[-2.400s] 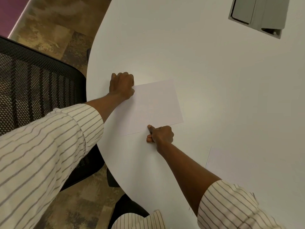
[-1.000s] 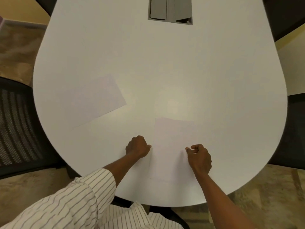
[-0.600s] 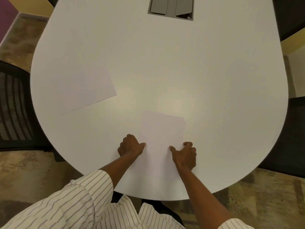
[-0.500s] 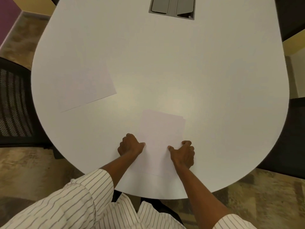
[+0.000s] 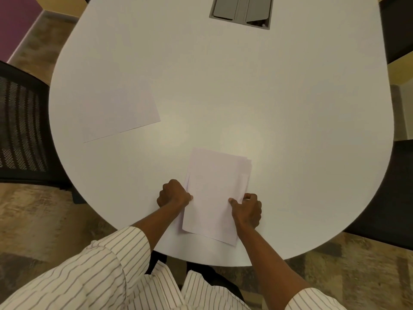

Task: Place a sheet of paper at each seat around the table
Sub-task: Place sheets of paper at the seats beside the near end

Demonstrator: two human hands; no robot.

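Observation:
A small stack of white paper (image 5: pixel 215 186) lies on the white table (image 5: pixel 290 130) near its front edge, right in front of me. My left hand (image 5: pixel 173 195) pinches the stack's left edge and my right hand (image 5: pixel 247 209) grips its right edge with the thumb on top. The top sheet is slightly lifted and skewed against the sheets beneath. A single white sheet (image 5: pixel 118 110) lies flat at the left side of the table, before a black mesh chair (image 5: pixel 21 126).
A grey cable hatch (image 5: pixel 242 10) is set into the table at the far middle. Dark chairs (image 5: pixel 393 186) stand at the right edge. Patterned carpet (image 5: pixel 38 220) surrounds the table.
I turned from the sheet laid at the left seat to the stack in front of me. Both hands took its edges, and the top sheet now lifts and skews slightly.

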